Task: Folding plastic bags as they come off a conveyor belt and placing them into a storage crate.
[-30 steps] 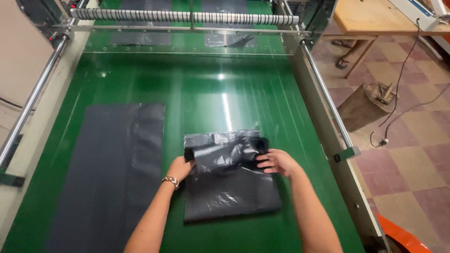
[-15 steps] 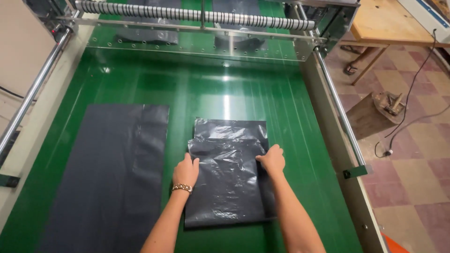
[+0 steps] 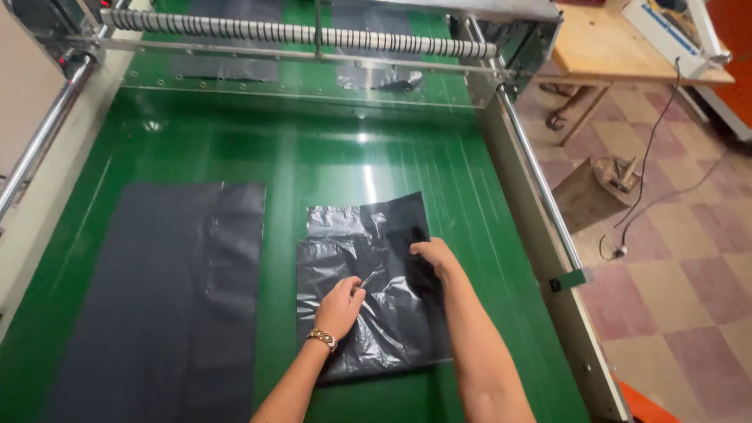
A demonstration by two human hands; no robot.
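Both hands, left (image 3: 341, 307) and right (image 3: 433, 256), press flat, apart, on one of two black bags (image 3: 368, 290).

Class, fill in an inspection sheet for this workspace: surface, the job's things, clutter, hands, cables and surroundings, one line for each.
Surface: green conveyor belt, glossy, with a metal side rail along its right edge.
Job's things: folded black plastic bag lying on the belt, wrinkled, its far edge flat.
Clutter: flat black plastic sheet to the left of the bag, apart from it; more black pieces under the striped roller.
Hands: left hand pressing on the bag's middle, bracelet at the wrist; right hand resting on its right part.
Cables: black cable trailing from the wooden table to the floor.
Surroundings: checked tile floor; small wooden block beside the machine.
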